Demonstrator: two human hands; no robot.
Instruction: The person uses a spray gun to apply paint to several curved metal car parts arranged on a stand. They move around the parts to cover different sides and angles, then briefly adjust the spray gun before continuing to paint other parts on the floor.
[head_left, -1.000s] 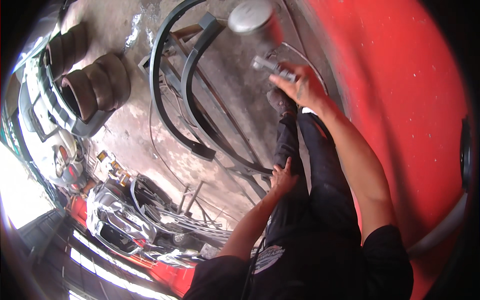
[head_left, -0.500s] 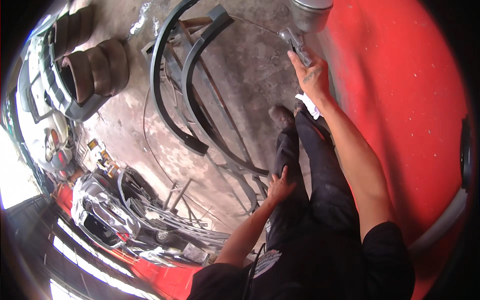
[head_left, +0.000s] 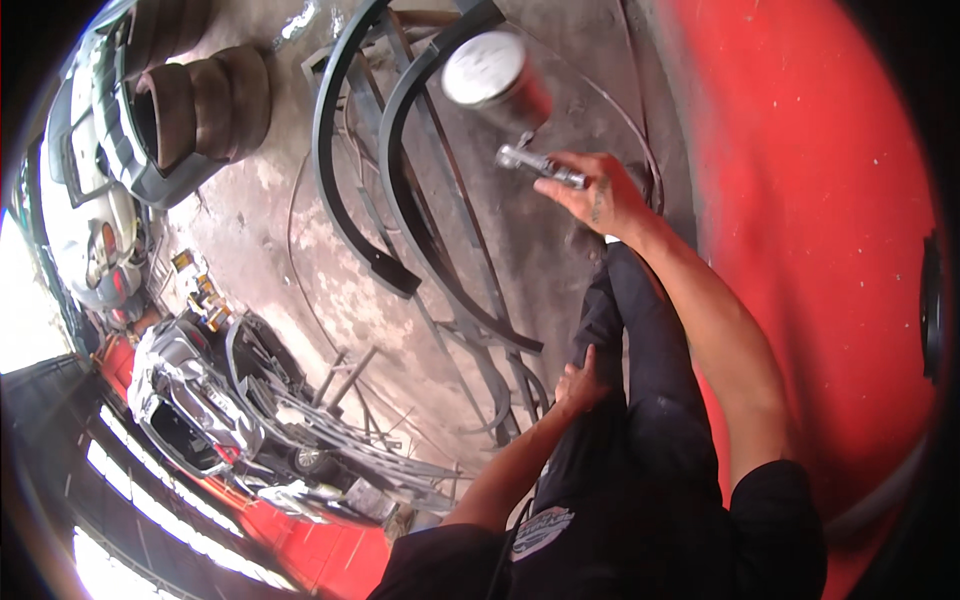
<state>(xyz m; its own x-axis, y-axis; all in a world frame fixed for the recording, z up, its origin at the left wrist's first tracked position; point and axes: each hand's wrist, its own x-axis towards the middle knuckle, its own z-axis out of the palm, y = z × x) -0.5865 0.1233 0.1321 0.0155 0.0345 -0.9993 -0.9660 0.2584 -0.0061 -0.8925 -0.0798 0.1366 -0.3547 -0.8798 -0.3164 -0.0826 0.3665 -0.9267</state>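
The spray gun (head_left: 525,150) is held out in front, in the right hand (head_left: 600,195), fingers wrapped tight round its metal handle, its round cup (head_left: 492,72) tipped up and blurred; what's in the cup I cannot tell. Close on the right is a big red panel (head_left: 810,230). Below the gun, dark curved trim strips (head_left: 400,200) lie on a metal rack (head_left: 480,330) over stained concrete floor (head_left: 300,260). The left hand (head_left: 580,385) rests loosely open on the dark trouser leg (head_left: 640,400), holding nothing.
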